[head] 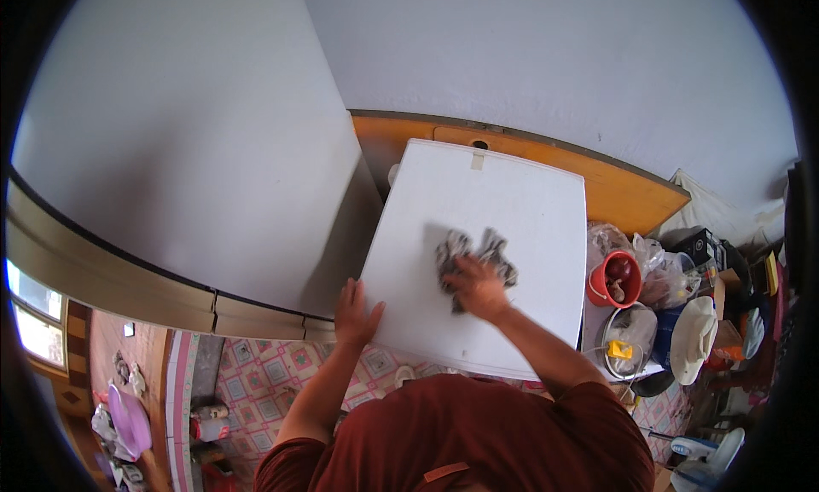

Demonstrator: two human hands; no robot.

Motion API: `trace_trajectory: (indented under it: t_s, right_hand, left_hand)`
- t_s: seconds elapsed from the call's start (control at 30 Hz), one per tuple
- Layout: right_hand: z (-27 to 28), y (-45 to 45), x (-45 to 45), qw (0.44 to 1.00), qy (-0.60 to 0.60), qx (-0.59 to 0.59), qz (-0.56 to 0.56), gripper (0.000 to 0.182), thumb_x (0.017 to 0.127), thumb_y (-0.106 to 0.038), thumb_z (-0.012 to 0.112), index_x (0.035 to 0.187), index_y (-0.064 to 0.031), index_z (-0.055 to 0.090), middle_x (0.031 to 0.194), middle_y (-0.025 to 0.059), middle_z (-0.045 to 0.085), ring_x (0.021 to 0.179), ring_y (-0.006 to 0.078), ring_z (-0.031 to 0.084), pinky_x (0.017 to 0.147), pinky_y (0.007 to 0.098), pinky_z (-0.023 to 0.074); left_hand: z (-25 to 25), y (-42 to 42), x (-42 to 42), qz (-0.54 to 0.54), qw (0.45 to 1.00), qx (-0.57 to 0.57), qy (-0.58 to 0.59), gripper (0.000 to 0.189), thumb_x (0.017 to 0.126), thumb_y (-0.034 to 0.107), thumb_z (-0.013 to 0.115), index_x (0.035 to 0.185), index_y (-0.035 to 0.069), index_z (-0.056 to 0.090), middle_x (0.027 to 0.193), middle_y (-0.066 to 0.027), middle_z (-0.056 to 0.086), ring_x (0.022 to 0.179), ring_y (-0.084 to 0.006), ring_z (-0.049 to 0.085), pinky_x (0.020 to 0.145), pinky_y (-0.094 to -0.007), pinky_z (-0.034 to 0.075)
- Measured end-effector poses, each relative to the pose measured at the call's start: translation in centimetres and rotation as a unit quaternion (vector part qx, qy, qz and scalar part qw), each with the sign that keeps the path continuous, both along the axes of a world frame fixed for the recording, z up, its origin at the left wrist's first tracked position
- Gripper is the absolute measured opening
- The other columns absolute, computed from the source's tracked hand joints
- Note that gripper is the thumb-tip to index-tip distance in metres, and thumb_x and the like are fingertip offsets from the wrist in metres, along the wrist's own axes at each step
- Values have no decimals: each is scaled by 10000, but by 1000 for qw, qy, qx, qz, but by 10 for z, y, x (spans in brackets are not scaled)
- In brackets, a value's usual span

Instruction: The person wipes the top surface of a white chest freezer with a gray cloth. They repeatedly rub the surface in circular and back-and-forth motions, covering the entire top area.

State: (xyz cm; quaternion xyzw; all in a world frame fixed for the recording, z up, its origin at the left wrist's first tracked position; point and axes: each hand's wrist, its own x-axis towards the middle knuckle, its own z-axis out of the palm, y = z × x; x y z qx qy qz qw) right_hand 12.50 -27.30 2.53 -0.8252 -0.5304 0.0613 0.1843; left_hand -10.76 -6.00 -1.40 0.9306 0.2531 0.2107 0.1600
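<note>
Before me is a smooth white appliance top [473, 210], with a strip of tape near its far edge. A crumpled, dark-and-light patterned cloth [499, 252] lies on the middle of it. My right hand [480, 287] presses down on this cloth, fingers spread and slightly blurred. My left hand [357, 316] rests at the near left edge of the top, holding nothing, its thumb apart from the fingers.
A tall white appliance [243, 146] stands close on the left. Behind the top runs a wooden board [614, 201] against the wall. To the right are a red bucket [596, 281] holding round produce, a lidded pot [604, 338], plastic bags [662, 287] and a pale hat [694, 342].
</note>
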Motion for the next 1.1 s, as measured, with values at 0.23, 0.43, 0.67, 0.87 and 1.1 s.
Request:
trace_trajectory:
  t_s: [0.23,0.43,0.67,0.87,1.1]
  right_hand:
    - [22,-9,-88,991,58,32,115,369,827,-168,566,1182,-234,642,1426,105,419,1351,350,340,1091,522,296]
    - [-8,-71,8,984,-61,50,-159,344,780,-112,622,1106,-210,669,1344,134,502,1256,341,451,1045,489,362]
    - [-8,-125,65,942,-28,32,-334,450,760,-84,634,1201,-173,622,1400,174,450,1246,356,454,1048,428,375]
    - [-17,-3,-58,995,-69,71,-13,349,741,-90,600,1066,-183,686,1330,123,510,1255,330,452,1014,492,380]
    - [18,16,-94,991,14,59,115,339,832,-166,532,1141,-216,663,1389,108,468,1316,313,405,1068,489,334]
  left_hand:
    - [-7,2,2,-2,1000,-1,-2,715,848,374,647,1387,-7,372,1378,-310,398,1228,-478,422,1037,-489,359]
    - [-8,3,-1,2,1000,13,-8,711,836,383,658,1372,-4,395,1378,-305,401,1218,-479,432,1033,-492,363]
    - [-5,-2,2,12,1000,1,-17,706,828,407,655,1347,-13,426,1359,-308,425,1211,-487,439,1024,-498,370]
    - [-4,-2,4,19,1000,-7,-19,703,832,405,650,1348,-14,421,1359,-309,425,1211,-498,438,1006,-504,393]
    - [-7,4,2,12,1000,7,-17,684,850,401,635,1358,-1,417,1374,-292,418,1221,-476,437,1007,-487,390]
